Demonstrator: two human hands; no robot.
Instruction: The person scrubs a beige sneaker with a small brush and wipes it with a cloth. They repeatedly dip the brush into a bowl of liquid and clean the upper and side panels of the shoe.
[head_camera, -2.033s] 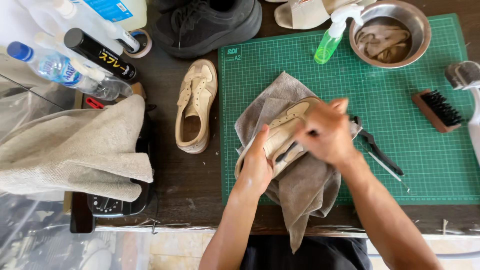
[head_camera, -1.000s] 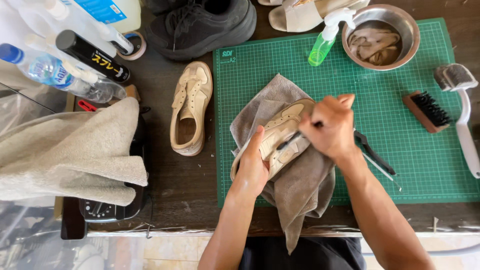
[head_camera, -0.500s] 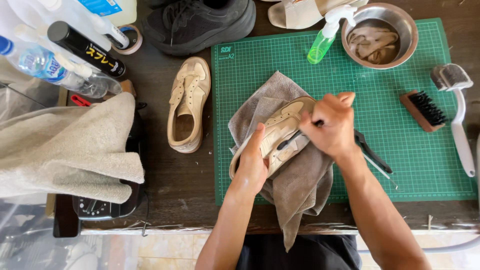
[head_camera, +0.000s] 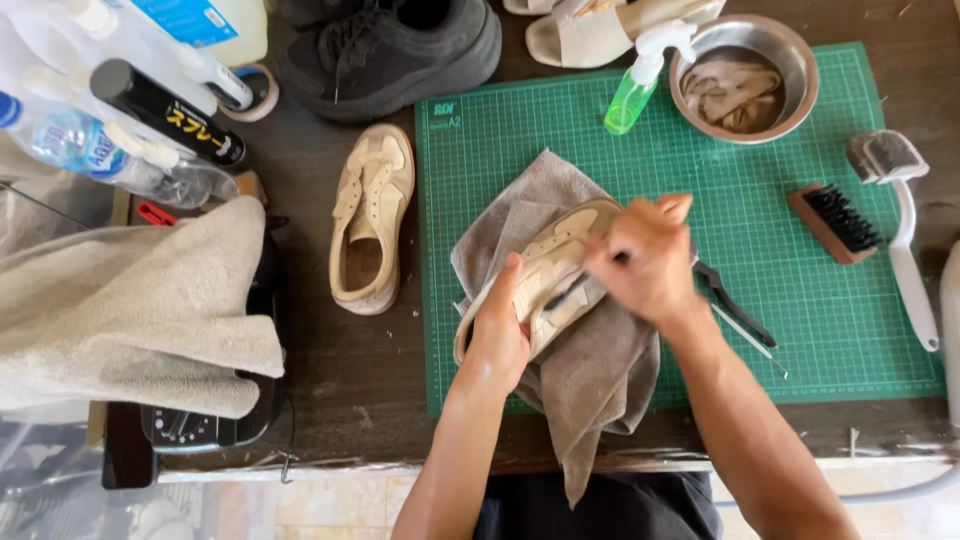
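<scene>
The one view sits on my head and looks almost straight down onto the table (head_camera: 360, 390). My forearms enter from the bottom edge, so the bottom of the picture is my near side and the top is the far side of the table. The green cutting mat (head_camera: 800, 330) fills the middle and right of the view, close enough that its grid lines read clearly. Left of the mat the view takes in the bare dark tabletop; below the mat it catches the table's near edge and a strip of tiled floor (head_camera: 340, 510) beyond it.
</scene>
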